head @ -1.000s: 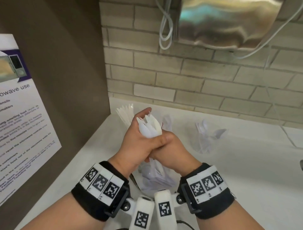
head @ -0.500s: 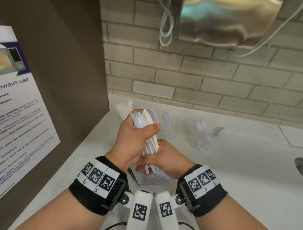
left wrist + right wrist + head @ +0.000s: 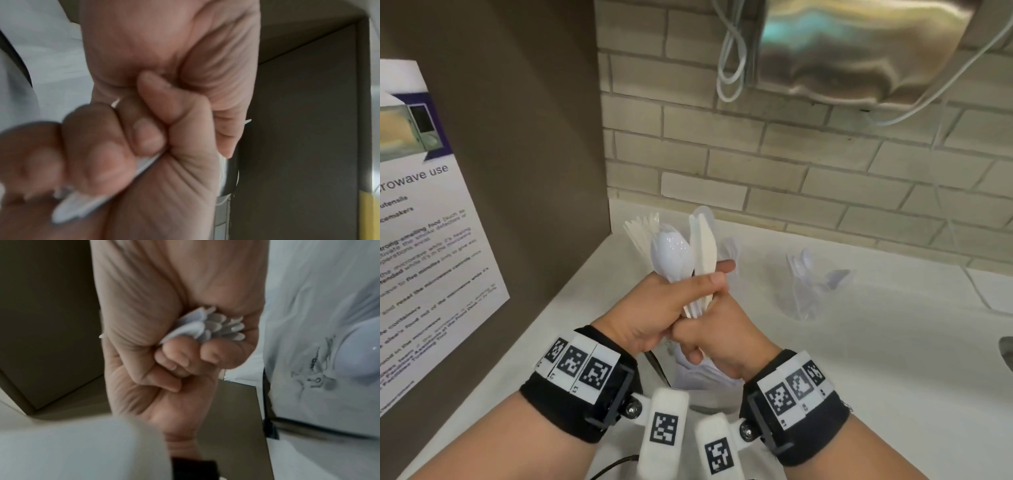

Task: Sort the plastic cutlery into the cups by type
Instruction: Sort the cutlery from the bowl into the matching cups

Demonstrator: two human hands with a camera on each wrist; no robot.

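Above the white counter (image 3: 859, 342), both the left hand (image 3: 654, 308) and right hand (image 3: 722, 339) clench one upright bundle of white plastic cutlery (image 3: 688, 260), while a clear plastic cup (image 3: 803, 291) holding clear spoons stands well apart at right.

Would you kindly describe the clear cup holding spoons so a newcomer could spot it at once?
Start at the brick wall and drop to the white counter below it. To the right of both hands stands a clear cup, apart from them. Unlike the bundle of cutlery gripped by the left hand and right hand, it holds only spoons and stands untouched.
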